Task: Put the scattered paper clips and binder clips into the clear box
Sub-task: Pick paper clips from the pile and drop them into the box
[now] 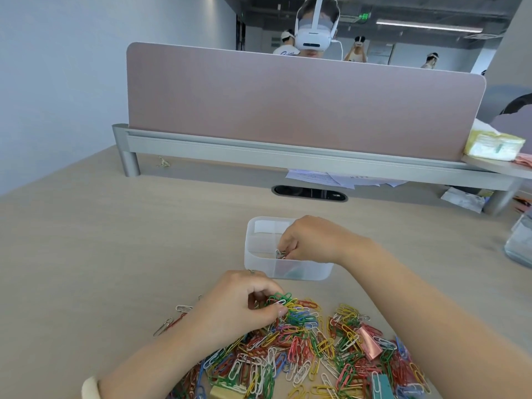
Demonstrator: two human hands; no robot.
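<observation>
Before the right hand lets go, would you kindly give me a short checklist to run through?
1. Right hand above the clear box opening: ok.
2. Silver clip pinched in its fingers, not yet dropped: ok.
3. Box upright, no lid on it: ok.
4. Left hand pinching green paper clips from the pile: ok.
5. Table cleared of clips: not ok; the pink binder clip and many paper clips lie outside the box.
6. Room left in the box: cannot tell, its walls are cloudy.
</observation>
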